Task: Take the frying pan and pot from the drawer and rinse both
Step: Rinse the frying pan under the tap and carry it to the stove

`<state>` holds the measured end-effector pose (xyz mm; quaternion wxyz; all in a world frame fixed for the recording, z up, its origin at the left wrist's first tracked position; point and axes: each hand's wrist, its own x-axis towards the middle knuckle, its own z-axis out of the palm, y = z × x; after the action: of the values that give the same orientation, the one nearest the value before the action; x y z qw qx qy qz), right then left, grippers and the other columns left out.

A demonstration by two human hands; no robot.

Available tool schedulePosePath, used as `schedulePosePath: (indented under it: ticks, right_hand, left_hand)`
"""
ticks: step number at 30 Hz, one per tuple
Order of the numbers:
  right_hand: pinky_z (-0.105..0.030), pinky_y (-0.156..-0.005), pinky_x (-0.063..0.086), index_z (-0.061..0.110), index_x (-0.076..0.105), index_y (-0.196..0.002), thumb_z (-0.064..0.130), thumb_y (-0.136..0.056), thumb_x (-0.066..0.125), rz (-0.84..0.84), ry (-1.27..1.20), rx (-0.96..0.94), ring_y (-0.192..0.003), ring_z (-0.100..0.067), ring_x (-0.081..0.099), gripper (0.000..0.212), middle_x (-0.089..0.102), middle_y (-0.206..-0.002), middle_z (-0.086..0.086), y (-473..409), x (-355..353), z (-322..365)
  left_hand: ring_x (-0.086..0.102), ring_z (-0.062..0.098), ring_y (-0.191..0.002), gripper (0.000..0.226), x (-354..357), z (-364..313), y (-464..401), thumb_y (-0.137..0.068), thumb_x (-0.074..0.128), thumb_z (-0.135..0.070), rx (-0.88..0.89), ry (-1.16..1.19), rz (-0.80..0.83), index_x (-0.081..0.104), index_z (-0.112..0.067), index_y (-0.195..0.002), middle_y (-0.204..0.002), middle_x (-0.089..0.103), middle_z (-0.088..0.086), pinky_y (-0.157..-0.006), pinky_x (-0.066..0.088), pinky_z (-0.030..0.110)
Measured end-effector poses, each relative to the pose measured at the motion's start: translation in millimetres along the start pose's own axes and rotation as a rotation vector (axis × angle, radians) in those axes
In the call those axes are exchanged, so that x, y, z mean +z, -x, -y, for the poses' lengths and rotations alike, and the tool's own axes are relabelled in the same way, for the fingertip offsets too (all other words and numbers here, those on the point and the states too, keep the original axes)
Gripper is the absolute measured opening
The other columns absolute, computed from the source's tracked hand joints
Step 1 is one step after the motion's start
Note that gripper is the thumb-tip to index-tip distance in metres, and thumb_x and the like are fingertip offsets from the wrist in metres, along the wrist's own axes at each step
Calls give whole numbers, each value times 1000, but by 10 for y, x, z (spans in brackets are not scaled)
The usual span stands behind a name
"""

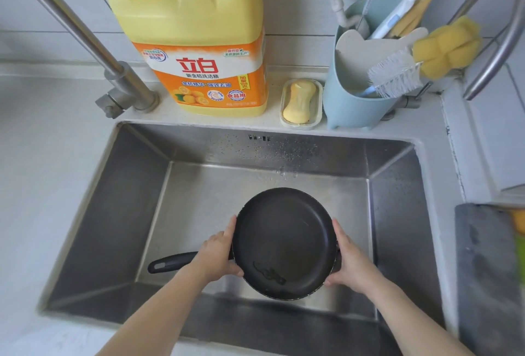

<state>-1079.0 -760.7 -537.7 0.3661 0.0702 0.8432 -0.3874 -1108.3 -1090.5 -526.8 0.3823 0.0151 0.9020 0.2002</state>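
Observation:
A black frying pan (284, 239) is held over the steel sink (119, 213), its inside facing up at me and a little water pooled near its lower rim. Its dark handle (170, 262) points left. My left hand (217, 253) grips the pan's left rim where the handle joins. On the opposite rim, my right hand (349, 262) holds the pan. No pot is in view.
A curved tap (500, 34) arches at the back right; a second straight tap (85, 31) rises at the back left. A yellow detergent jug (196, 43), a soap dish (301, 102) and a blue brush holder (352, 91) line the back ledge. A grey mat (488, 270) lies right.

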Motion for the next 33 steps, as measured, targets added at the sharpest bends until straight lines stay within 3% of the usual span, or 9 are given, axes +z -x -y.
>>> schedulePosePath:
  ticks: [4,8,13,16,20,23,27,30,33]
  right_hand:
    - [-32,-97,50,55,-18,-144,29,-42,89,2,-55,-30,-116,-7,49,151,34,-136,17,95,-59,145]
    - [-28,-95,47,54,-15,-145,27,-45,89,1,-95,-77,-114,-9,45,147,33,-127,11,259,-215,446]
    - [-34,-86,57,63,0,-141,17,-48,87,70,-161,-108,-88,-18,67,136,64,-107,0,516,-419,734]
    - [-41,-87,58,59,22,-136,8,-51,87,119,-222,-144,-90,-25,70,118,68,-105,-8,731,-473,917]
    - [-33,-80,59,52,25,-140,-1,-57,85,102,-352,-196,-93,-22,71,116,68,-111,-9,984,-350,1103]
    - [-27,-79,57,52,19,-143,-2,-56,87,9,-441,-265,-98,-16,70,122,64,-119,-2,1128,-229,1216]
    - [-16,-86,52,53,9,-148,0,-58,89,-216,-487,-358,-110,-1,62,131,59,-128,13,1289,-221,1302]
    - [-27,-104,45,59,-2,-145,7,-58,92,-404,-420,-423,-116,5,57,139,55,-129,30,1447,-436,1342]
    - [-9,-97,39,71,-7,-136,20,-59,93,-543,-255,-506,-115,18,49,137,44,-130,44,1717,-804,1519]
  left_hand:
    - [57,21,-95,138,-246,17,129,-59,89,-32,57,43,55,-15,-40,-150,-104,60,2,-93,48,40]
    - [62,22,-91,130,-595,-106,341,-63,88,-28,60,33,22,-8,-41,-149,-93,65,0,-89,51,37]
    - [60,7,-77,123,-1198,-345,737,-63,89,-29,58,1,94,4,-40,-150,-81,60,-14,-80,48,27]
    - [59,7,-101,116,-1656,-550,963,-64,91,-29,70,-67,177,15,-35,-151,-104,57,-24,-94,44,31]
    - [50,18,-129,116,-2163,-870,1264,-60,92,-32,94,-219,180,20,-37,-150,-136,53,-16,-106,40,35]
    - [53,23,-123,122,-2390,-1153,1557,-61,91,-34,125,-393,42,10,-33,-153,-134,56,-6,-92,42,29]
    - [53,16,-87,125,-2443,-1376,1956,-61,87,-43,276,-611,-328,1,-35,-152,-90,53,-9,-63,36,25]
    - [53,20,-97,129,-2328,-1324,2136,-69,82,-50,323,-612,-574,-14,-34,-153,-100,55,-3,-74,40,29]
    - [56,26,-106,127,-2143,-1111,2125,-70,74,-64,417,-421,-789,-18,-35,-153,-110,60,3,-87,44,36]
